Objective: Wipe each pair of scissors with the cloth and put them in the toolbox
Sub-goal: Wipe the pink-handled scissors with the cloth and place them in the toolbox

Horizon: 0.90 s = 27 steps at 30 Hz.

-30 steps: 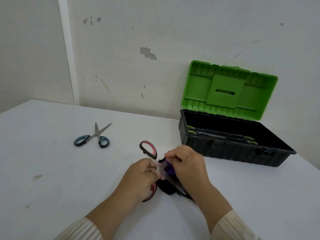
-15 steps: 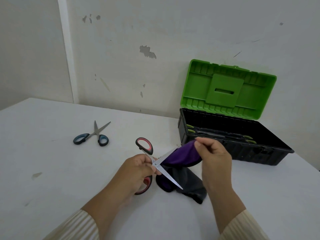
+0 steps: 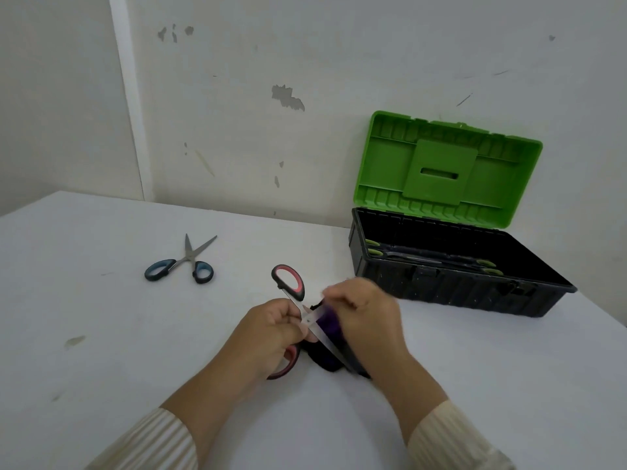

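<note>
My left hand (image 3: 271, 329) grips the red scissors (image 3: 294, 308) near the pivot, blades spread. My right hand (image 3: 364, 312) pinches the cloth (image 3: 327, 329) around one blade; the view is blurred there. The toolbox (image 3: 451, 288) sits open beyond my right hand, the blue scissors (image 3: 185, 264) untouched beyond my left. Risk: with the blades open, a slip of the cloth could put my fingertips on the bare edge, or the free blade could swing shut.

On a table (image 3: 101, 351) against a wall (image 3: 339, 62), an open toolbox (image 3: 458, 293) sits at right rear; one pair of scissors (image 3: 185, 262) lies left, another pair (image 3: 298, 317) between two hands at centre front.
</note>
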### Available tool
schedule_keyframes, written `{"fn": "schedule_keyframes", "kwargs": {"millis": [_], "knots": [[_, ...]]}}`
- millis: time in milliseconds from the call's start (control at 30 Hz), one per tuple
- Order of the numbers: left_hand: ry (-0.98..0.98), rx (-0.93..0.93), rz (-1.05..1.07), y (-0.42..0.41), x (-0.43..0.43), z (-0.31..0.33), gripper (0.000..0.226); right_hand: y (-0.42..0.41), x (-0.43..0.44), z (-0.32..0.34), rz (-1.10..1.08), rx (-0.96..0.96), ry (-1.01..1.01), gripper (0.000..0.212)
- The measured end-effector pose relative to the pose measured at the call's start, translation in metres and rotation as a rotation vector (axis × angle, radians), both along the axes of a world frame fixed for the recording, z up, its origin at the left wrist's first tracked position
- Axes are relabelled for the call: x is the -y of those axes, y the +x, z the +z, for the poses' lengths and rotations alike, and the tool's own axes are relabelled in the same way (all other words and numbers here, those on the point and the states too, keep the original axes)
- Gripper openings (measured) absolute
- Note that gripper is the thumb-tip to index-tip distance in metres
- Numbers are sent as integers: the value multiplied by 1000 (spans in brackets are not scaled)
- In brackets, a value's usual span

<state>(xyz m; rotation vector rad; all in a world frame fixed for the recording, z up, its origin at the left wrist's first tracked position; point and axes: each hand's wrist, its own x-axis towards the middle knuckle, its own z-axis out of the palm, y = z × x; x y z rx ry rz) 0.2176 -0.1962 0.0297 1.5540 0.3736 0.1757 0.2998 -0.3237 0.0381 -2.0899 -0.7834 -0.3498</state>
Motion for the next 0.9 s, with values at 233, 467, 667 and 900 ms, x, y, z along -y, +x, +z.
{"fn": "schedule_keyframes", "kwargs": {"millis": [233, 467, 667, 900], "knots": [[9, 46, 141, 4, -13, 3, 7, -14, 13, 15, -40, 270, -25, 17], [-147, 117, 408, 3, -27, 6, 23, -7, 4, -6, 75, 229, -177, 16], [-545, 265, 424, 5, -21, 9, 29, -31, -7, 6, 106, -17, -57, 28], [-748, 286, 263, 6, -2, 10, 13, -34, -11, 8, 185, -513, 79, 12]]}}
